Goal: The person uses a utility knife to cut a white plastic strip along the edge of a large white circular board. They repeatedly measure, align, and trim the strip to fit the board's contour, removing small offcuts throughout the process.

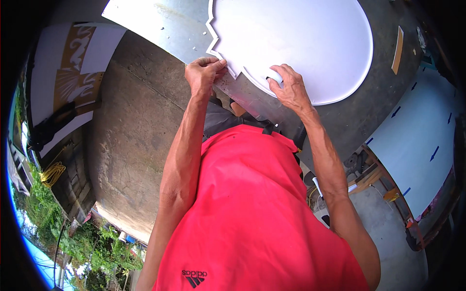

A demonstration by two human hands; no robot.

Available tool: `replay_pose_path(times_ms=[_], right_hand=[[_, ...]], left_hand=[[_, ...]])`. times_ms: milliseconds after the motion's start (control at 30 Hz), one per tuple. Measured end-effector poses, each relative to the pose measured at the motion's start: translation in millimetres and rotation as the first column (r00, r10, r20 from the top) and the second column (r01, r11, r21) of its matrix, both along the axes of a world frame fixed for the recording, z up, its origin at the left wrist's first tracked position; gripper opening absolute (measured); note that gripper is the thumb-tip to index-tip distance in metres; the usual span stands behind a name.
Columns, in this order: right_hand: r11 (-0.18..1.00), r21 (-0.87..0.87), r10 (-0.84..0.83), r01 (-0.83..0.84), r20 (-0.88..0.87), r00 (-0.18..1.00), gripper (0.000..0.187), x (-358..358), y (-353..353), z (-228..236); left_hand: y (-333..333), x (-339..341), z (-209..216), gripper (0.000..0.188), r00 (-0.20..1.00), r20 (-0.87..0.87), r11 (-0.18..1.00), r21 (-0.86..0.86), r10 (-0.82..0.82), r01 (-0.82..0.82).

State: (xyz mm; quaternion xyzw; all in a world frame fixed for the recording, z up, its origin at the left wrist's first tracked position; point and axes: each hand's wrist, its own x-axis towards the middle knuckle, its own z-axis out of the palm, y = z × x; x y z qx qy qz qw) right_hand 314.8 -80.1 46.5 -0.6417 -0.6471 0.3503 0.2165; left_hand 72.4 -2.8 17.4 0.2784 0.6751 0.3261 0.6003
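Observation:
A large white panel [296, 39] with a rounded right side lies on the grey tabletop. A thin raised white strip [211, 30] follows its edge, bent into zigzags on the left and curved along the near and right sides. At the zigzag's near end my left hand [204, 75] is closed, thumb and fingers pinched on the strip. My right hand [290, 89] rests over the panel's near edge, fingers curled round a small white object [274, 75] with a dark tip, perhaps a bottle. My palm and fingers cover most of it.
Small white scraps [194, 48] lie left of the panel. A narrow brown strip [398, 50] lies on the right of the table. Brown-and-white patterned panels [77, 63] stand at far left, above a yellow coil [52, 174]. A pale blue sheet [417, 131] is at right.

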Motion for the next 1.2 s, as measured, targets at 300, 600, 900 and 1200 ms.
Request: replay_pose_path(times_ms=[300, 600, 900, 1200], right_hand=[[0.999, 0.033, 0.005, -0.005, -0.003, 1.0, 0.031, 1.7, 0.0, -0.9], [1.0, 0.003, 0.007, -0.007, -0.018, 1.0, 0.031, 6.6, -2.2, 4.3], [0.998, -0.055, 0.024, -0.024, -0.006, 1.0, 0.029, 12.4, -6.4, 10.3], [0.998, 0.026, 0.062, -0.062, 0.008, 0.998, 0.029, 19.2, -12.8, 6.0]], left_hand=[[0.0, 1.1, 2.2, 0.017, 0.999, 0.025, 1.0, -0.015, 0.021, -0.02], [-0.6, 0.3, 3.7, 0.021, 1.0, -0.017, 1.0, -0.004, -0.025, 0.025], [-1.0, 0.0, 1.2, 0.021, 1.0, 0.0, 1.0, 0.002, -0.012, 0.012], [0.5, 0.2, -4.3, 0.019, 1.0, -0.021, 1.0, 0.009, 0.002, -0.002]])
